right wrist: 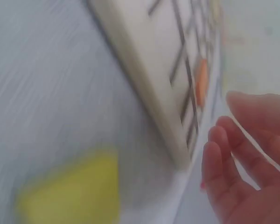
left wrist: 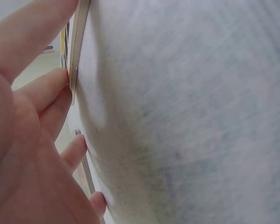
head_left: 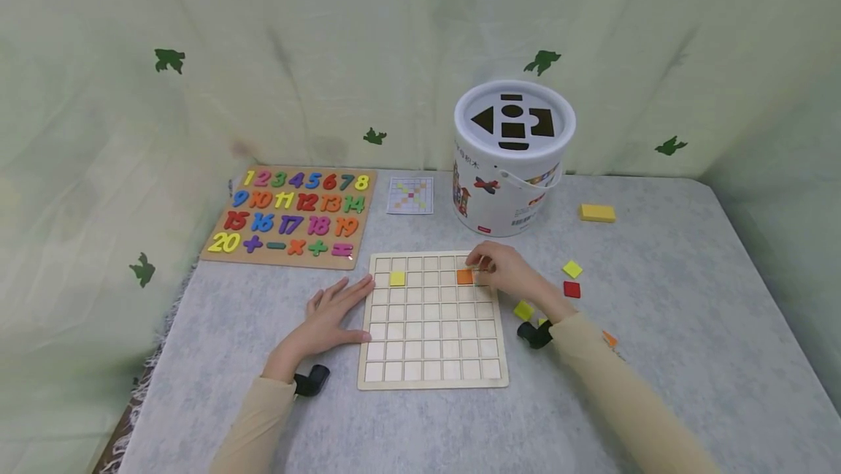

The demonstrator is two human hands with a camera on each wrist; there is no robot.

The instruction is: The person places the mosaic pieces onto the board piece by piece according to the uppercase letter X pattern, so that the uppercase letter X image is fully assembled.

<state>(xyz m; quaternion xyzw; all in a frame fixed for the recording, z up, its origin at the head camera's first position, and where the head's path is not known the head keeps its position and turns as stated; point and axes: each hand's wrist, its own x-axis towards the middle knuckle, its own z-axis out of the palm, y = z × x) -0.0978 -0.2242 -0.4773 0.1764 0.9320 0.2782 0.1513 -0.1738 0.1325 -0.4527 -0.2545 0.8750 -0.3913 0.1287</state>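
Right now, the person's right hand (head_left: 506, 268) hovers over the far right corner of a wooden board (head_left: 434, 328), its fingers loosely bent and the thumb a little apart from them. Just to the left of those fingertips, an orange square (head_left: 465, 277) sits in one cell of the board's grid, in the second row from the far edge. The left hand (head_left: 331, 317) is spread wide, thumb and fingertips touching the board's left edge. A yellow square (head_left: 397, 279) lies in that same second row, near the left hand's fingertips.

To the right of the right hand, on the grey cloth (head_left: 690, 357), are a lemon-coloured tile (head_left: 572, 269) and a red tile (head_left: 571, 290); under its wrist, nearer the person, lies another yellow piece (head_left: 523, 310). An orange piece (head_left: 609, 339) peeks out beside the right sleeve (head_left: 617, 394).

Beyond the left hand rests a tray of coloured numbers (head_left: 282, 260). A small patterned card (head_left: 410, 196) lies beyond and between both hands, a white bucket (head_left: 509, 182) stands straight past the right one, and a yellow block (head_left: 597, 213) is farther right.
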